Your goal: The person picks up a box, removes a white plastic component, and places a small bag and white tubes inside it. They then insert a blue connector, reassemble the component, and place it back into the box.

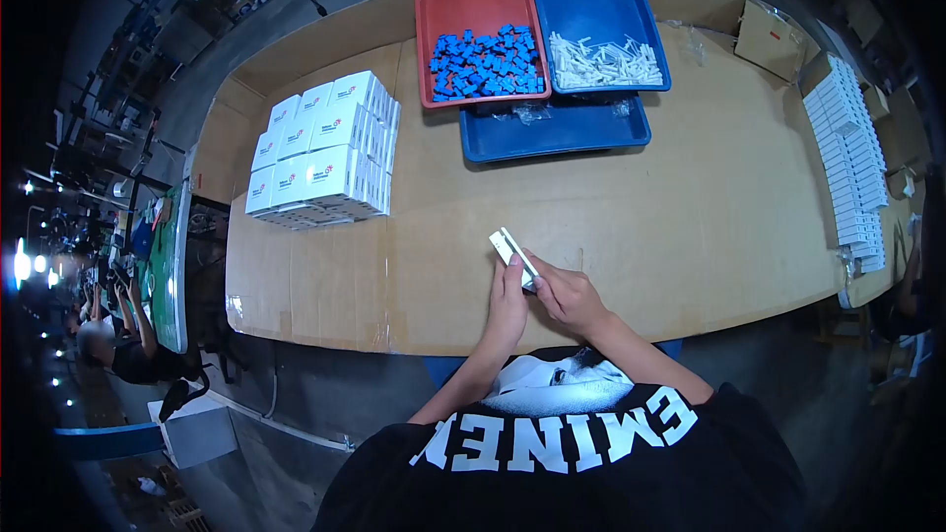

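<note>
A white, narrow rectangular piece with a dark lengthwise gap point(510, 247) is held between both hands above the front middle of the table. My left hand point(508, 301) closes on its left side, with the thumb up along it. From the right, my right hand point(570, 296) grips its lower end with bent fingers. The palms hide the lower part of the piece, and its exact kind is not clear.
A cardboard-covered table point(611, 207) carries stacked white boxes point(305, 153) on the left. At the back stand a red tray point(478, 5) of blue parts, a blue tray point(591, 5) of white parts, and another blue tray point(557, 143). White pieces point(847, 158) are stacked right.
</note>
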Demonstrator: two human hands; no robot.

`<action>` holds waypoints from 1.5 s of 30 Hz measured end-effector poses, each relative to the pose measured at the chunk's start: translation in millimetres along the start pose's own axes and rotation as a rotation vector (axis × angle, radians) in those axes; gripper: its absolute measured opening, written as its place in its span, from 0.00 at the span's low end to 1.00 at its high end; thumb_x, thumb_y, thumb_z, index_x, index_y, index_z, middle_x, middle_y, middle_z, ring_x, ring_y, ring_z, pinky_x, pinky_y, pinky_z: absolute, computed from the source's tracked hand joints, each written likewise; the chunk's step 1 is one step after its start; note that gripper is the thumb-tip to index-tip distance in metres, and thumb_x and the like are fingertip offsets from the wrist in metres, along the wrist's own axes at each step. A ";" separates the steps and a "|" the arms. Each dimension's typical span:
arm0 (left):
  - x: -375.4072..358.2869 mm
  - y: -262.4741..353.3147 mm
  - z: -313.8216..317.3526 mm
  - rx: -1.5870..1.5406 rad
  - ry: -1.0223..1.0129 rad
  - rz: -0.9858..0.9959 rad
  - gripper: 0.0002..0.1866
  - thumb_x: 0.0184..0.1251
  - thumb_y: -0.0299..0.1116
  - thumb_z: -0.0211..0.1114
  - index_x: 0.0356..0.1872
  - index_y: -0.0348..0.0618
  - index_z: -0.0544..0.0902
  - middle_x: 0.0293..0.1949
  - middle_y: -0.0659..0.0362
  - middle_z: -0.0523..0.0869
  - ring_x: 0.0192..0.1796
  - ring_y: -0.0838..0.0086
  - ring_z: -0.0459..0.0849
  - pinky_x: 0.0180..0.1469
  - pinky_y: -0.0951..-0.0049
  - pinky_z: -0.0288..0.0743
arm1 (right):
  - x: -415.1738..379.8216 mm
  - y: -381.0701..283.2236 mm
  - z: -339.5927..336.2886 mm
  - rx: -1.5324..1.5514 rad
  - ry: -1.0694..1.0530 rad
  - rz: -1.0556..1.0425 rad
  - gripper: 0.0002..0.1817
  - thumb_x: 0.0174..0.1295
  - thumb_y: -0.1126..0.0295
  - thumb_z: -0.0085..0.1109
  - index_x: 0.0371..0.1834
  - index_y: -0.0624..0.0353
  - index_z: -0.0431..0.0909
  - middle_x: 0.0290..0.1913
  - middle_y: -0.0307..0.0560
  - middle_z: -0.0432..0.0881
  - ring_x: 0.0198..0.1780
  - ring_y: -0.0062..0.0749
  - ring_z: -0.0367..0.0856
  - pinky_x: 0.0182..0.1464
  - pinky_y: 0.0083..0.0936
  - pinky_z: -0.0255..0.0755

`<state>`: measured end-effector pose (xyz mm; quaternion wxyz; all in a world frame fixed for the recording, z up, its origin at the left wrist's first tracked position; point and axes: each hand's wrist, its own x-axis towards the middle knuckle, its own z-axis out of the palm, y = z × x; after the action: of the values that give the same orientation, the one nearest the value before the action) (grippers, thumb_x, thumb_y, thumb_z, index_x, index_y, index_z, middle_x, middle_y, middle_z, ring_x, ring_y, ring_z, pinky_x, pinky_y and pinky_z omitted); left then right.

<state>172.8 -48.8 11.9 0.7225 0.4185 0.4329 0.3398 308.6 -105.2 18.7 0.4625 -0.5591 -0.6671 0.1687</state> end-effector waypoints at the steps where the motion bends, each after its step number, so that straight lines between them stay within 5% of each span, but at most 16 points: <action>1: 0.8 1.5 -1.9 0.000 0.000 0.001 0.24 0.89 0.48 0.45 0.68 0.38 0.72 0.52 0.57 0.80 0.53 0.74 0.77 0.58 0.71 0.72 | 1.8 -1.8 -0.4 0.000 0.000 0.000 0.24 0.73 0.74 0.57 0.71 0.68 0.74 0.62 0.62 0.85 0.45 0.52 0.91 0.47 0.37 0.87; 4: 5.9 6.0 -10.8 -0.001 -0.049 -0.018 0.25 0.87 0.50 0.46 0.71 0.43 0.68 0.59 0.57 0.78 0.59 0.73 0.79 0.63 0.69 0.74 | 9.7 -5.8 -5.0 0.114 0.003 0.036 0.23 0.74 0.74 0.56 0.71 0.68 0.75 0.67 0.63 0.82 0.56 0.52 0.89 0.60 0.37 0.83; 6: 9.8 10.4 -14.2 -0.068 -0.058 0.050 0.30 0.84 0.39 0.51 0.81 0.44 0.58 0.64 0.53 0.77 0.65 0.68 0.78 0.70 0.66 0.72 | 13.0 -4.5 -10.9 0.323 -0.046 0.139 0.21 0.77 0.73 0.55 0.69 0.67 0.77 0.69 0.61 0.81 0.66 0.49 0.84 0.69 0.35 0.76; 7: 7.6 15.5 -13.3 -0.067 -0.055 0.052 0.30 0.84 0.39 0.51 0.81 0.44 0.58 0.64 0.53 0.77 0.65 0.68 0.78 0.70 0.66 0.72 | 13.5 -1.9 -10.9 0.326 -0.048 0.137 0.21 0.77 0.73 0.55 0.69 0.67 0.77 0.69 0.61 0.81 0.66 0.49 0.84 0.69 0.35 0.76; 9: -2.2 27.7 -8.6 0.029 -0.096 0.169 0.47 0.73 0.25 0.63 0.86 0.41 0.44 0.69 0.47 0.72 0.69 0.66 0.76 0.72 0.65 0.71 | 11.2 5.6 -7.5 0.505 0.007 0.351 0.20 0.79 0.69 0.54 0.68 0.66 0.79 0.68 0.57 0.82 0.68 0.43 0.82 0.70 0.33 0.73; 10: -3.8 29.8 -7.0 0.039 -0.108 0.185 0.57 0.62 0.18 0.68 0.86 0.42 0.38 0.74 0.42 0.66 0.74 0.59 0.73 0.77 0.60 0.67 | 11.8 8.3 -3.0 0.743 0.013 0.605 0.20 0.80 0.65 0.55 0.68 0.65 0.79 0.62 0.52 0.85 0.61 0.36 0.84 0.64 0.29 0.77; 13: 1.4 31.1 -7.8 0.407 -0.215 0.473 0.58 0.61 0.23 0.71 0.86 0.41 0.40 0.77 0.40 0.63 0.77 0.54 0.69 0.81 0.57 0.60 | 22.1 -9.7 -25.3 0.893 -0.100 0.788 0.25 0.81 0.56 0.56 0.70 0.64 0.77 0.61 0.48 0.84 0.60 0.31 0.83 0.62 0.27 0.78; 18: 3.7 33.6 -8.2 0.545 -0.280 0.495 0.58 0.59 0.29 0.72 0.86 0.39 0.42 0.79 0.39 0.59 0.83 0.53 0.59 0.83 0.55 0.54 | 27.4 -16.7 -27.9 0.829 -0.110 0.749 0.25 0.77 0.60 0.62 0.70 0.65 0.76 0.56 0.46 0.85 0.52 0.25 0.82 0.56 0.23 0.78; 21: 3.5 20.9 -6.8 0.438 -0.216 0.471 0.55 0.65 0.38 0.70 0.86 0.39 0.43 0.80 0.41 0.57 0.83 0.54 0.58 0.82 0.56 0.54 | 28.5 -20.8 -20.6 0.907 0.021 0.684 0.23 0.74 0.70 0.65 0.68 0.68 0.76 0.60 0.51 0.84 0.62 0.30 0.82 0.64 0.28 0.78; 23: 5.6 15.1 -6.1 -0.125 -0.315 0.286 0.44 0.79 0.42 0.57 0.87 0.44 0.43 0.82 0.48 0.58 0.85 0.58 0.56 0.83 0.58 0.54 | 28.2 -22.2 -14.4 0.930 0.077 0.594 0.24 0.72 0.74 0.65 0.69 0.67 0.76 0.69 0.55 0.78 0.72 0.35 0.76 0.71 0.32 0.74; 24: 4.5 16.9 -3.2 -0.126 -0.315 0.285 0.44 0.79 0.42 0.57 0.87 0.44 0.43 0.82 0.48 0.58 0.85 0.58 0.56 0.83 0.58 0.54 | 26.8 -24.0 -14.8 0.930 0.078 0.595 0.24 0.72 0.74 0.65 0.69 0.67 0.76 0.69 0.55 0.78 0.72 0.35 0.76 0.71 0.32 0.74; 26: 3.9 22.8 1.6 -0.192 -0.136 0.197 0.37 0.87 0.50 0.46 0.86 0.44 0.48 0.78 0.47 0.65 0.80 0.59 0.64 0.80 0.59 0.59 | 27.5 -28.0 -15.9 0.623 -0.002 0.352 0.26 0.70 0.76 0.67 0.71 0.64 0.76 0.75 0.56 0.73 0.77 0.41 0.71 0.75 0.36 0.69; 30: 1.3 36.6 13.2 -0.007 -0.005 0.204 0.36 0.88 0.57 0.41 0.85 0.45 0.52 0.73 0.47 0.71 0.76 0.60 0.69 0.79 0.60 0.60 | 27.9 -41.2 -14.2 0.408 -0.005 0.307 0.26 0.70 0.73 0.67 0.71 0.59 0.78 0.77 0.57 0.72 0.78 0.48 0.71 0.77 0.38 0.65; 32: 1.5 36.0 16.7 0.039 0.013 0.357 0.42 0.84 0.66 0.40 0.84 0.44 0.54 0.71 0.46 0.72 0.75 0.60 0.70 0.79 0.61 0.60 | 27.2 -43.5 -11.0 0.438 0.003 0.339 0.26 0.70 0.72 0.67 0.72 0.59 0.78 0.77 0.58 0.73 0.78 0.48 0.72 0.77 0.38 0.66; 45: 2.0 40.8 18.9 -0.022 -0.034 0.505 0.45 0.84 0.66 0.38 0.84 0.38 0.51 0.71 0.43 0.72 0.75 0.59 0.70 0.79 0.60 0.58 | 22.3 -44.0 2.1 0.475 0.104 0.224 0.26 0.74 0.75 0.61 0.74 0.64 0.74 0.77 0.64 0.72 0.75 0.52 0.76 0.71 0.33 0.73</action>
<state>185.6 -35.8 53.1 0.6263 0.5111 0.2989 0.5072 282.2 -98.5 59.8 0.5928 -0.5132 -0.5180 0.3418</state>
